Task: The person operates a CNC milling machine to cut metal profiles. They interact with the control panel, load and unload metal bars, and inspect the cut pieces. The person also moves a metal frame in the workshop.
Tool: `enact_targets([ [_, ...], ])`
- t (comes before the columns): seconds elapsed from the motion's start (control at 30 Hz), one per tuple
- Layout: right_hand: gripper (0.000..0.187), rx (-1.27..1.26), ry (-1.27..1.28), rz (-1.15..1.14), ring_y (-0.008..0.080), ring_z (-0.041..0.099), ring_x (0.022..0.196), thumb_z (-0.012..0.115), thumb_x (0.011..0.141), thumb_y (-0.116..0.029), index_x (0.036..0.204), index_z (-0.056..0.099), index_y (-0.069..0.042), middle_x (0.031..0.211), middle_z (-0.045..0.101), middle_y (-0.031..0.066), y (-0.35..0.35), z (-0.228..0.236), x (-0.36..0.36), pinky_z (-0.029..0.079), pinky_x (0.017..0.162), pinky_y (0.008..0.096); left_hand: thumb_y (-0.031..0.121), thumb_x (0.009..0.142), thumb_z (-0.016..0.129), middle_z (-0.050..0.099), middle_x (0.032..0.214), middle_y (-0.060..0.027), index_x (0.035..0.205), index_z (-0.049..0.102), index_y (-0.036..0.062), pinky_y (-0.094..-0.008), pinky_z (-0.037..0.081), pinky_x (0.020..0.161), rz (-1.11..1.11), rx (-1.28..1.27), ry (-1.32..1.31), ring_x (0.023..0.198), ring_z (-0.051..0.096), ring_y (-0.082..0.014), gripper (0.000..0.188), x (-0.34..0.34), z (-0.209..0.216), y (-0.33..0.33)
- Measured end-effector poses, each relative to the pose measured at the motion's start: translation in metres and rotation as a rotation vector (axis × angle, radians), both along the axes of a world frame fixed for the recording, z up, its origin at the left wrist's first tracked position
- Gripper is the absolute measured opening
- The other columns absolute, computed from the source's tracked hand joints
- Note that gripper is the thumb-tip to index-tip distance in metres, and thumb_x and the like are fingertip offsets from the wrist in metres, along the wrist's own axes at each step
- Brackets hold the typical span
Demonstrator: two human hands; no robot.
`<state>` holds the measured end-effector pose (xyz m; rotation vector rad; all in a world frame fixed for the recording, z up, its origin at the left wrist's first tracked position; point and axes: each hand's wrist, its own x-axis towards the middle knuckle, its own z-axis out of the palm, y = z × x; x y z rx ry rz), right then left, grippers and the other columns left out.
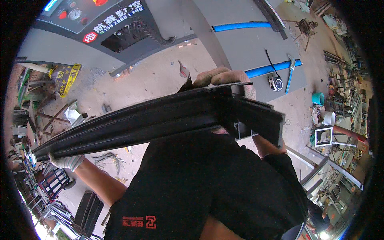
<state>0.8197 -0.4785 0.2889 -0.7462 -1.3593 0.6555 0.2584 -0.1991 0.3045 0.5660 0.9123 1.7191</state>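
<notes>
A long black metal profile with lengthwise grooves stretches across in front of my chest, from the far left to right of centre. At its right end a shorter black profile piece sits at an angle to it, with a bare-metal hollow cut end beneath. My left hand, in a pale glove, is closed round the profile's left end from below. My right hand, gloved too, reaches up behind the right end. Its fingers curl over the top edge, while the palm and thumb are hidden.
A grey machine with a control panel stands ahead on the left. At the front right, a grey table carries blue strips, a tape measure and a blue-handled tool. Metal lengths, a teal bucket and frames lie along the right.
</notes>
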Motion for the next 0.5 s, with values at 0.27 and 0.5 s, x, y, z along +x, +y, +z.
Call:
enact_targets([
  [0.27, 0.058, -0.32, 0.22, 0.009, 0.0231, 0.07, 0.109, 0.082, 0.089, -0.034, 0.133, 0.061, -0.004, 0.12, 0.07, 0.0131, -0.02, -0.003, 0.027, 0.057, 0.096, 0.0391, 0.04, 0.081, 0.066, 0.072, 0.126, -0.024, 0.126, 0.07, -0.0017, -0.0645, 0.049, 0.111, -0.039, 0.033, 0.025, 0.115, 0.068, -0.0475, 0.061, 0.061, 0.021, 0.009],
  [0.5, 0.043, -0.181, 0.069, -0.238, 0.0172, 0.071, 0.105, 0.064, 0.101, -0.037, 0.124, 0.072, -0.001, 0.115, 0.075, 0.0106, -0.068, 0.033, 0.055, 0.057, 0.093, 0.0336, 0.046, 0.082, 0.062, 0.065, 0.128, -0.0271, 0.131, 0.062, -0.0076, -0.0563, 0.046, 0.114, -0.488, 0.219, -0.072, 0.123, 0.062, -0.0442, 0.072, 0.164, 0.04, 0.022],
])
